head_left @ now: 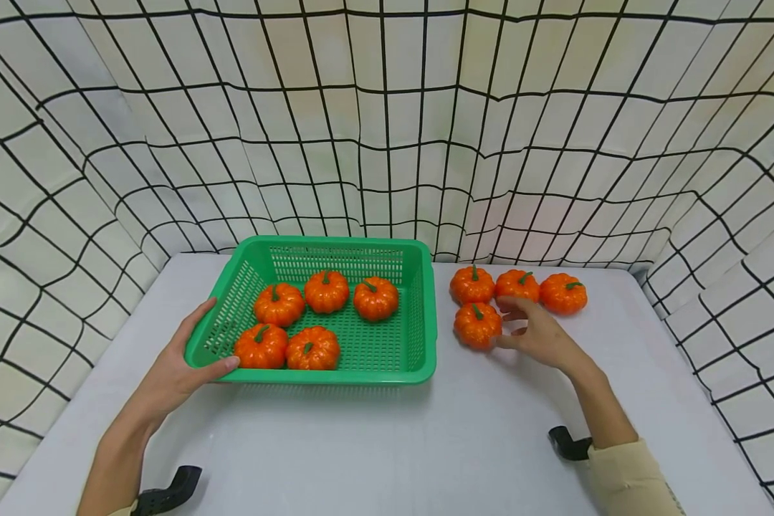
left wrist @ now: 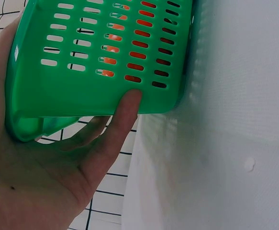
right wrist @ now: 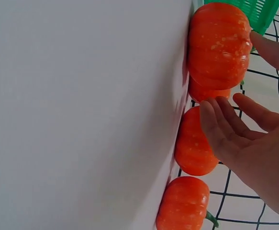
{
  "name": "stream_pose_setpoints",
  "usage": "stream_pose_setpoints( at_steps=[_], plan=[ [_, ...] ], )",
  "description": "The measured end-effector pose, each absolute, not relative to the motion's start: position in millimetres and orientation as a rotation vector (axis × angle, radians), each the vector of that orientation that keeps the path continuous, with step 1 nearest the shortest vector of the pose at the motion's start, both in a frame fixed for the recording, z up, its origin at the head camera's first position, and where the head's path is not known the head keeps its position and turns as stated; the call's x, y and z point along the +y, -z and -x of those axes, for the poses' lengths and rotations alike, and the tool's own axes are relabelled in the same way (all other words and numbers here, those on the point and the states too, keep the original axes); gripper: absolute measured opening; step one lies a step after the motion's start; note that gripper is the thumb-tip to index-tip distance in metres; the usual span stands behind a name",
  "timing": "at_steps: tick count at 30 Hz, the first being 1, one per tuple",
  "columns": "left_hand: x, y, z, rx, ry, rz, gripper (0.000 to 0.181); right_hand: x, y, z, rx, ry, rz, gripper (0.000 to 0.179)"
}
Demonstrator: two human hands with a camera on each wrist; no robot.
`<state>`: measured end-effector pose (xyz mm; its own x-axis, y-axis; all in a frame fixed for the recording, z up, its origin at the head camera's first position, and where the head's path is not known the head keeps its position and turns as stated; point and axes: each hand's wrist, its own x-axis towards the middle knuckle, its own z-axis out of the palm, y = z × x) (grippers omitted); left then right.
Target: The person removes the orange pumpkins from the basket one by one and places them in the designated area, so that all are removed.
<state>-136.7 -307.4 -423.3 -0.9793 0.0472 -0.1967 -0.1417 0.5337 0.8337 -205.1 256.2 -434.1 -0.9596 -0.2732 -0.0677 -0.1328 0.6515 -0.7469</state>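
A green plastic basket (head_left: 387,374) with slotted walls stands left of centre, with several small orange pumpkins (head_left: 312,348) inside. My left hand (head_left: 175,376) grips its near left corner, the thumb on the rim and the fingers along the outer wall (left wrist: 82,96). To the right of the basket, several more pumpkins sit in a cluster. The nearest of these, a single pumpkin (head_left: 477,326), has my right hand (head_left: 542,337) at its right side. Thumb and fingers are spread there; in the right wrist view they reach around this pumpkin (right wrist: 219,45) without closing on it.
Behind the near pumpkin stand a pumpkin (head_left: 471,285), a second pumpkin (head_left: 517,284) and a third pumpkin (head_left: 563,294) in a row. A black grid net (head_left: 387,150) over white cloth encloses the white table (head_left: 361,451) at the back and sides.
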Motion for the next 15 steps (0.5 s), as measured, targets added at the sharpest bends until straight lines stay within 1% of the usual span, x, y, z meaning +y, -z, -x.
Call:
stream_pose_setpoints(
  at_steps=[5, 15],
  plan=[
    [-307.8, 423.8, 136.5, 2.574, -1.428, 0.085, 0.101, 255.2, 427.2, 205.2, 2.740, 1.245, 0.324, 0.067],
    [-307.5, 424.4, 137.0, 2.575, -1.443, 0.082, 0.102, 240.5, 414.2, 208.3, 2.772, 1.418, 0.280, 0.061]
  ],
)
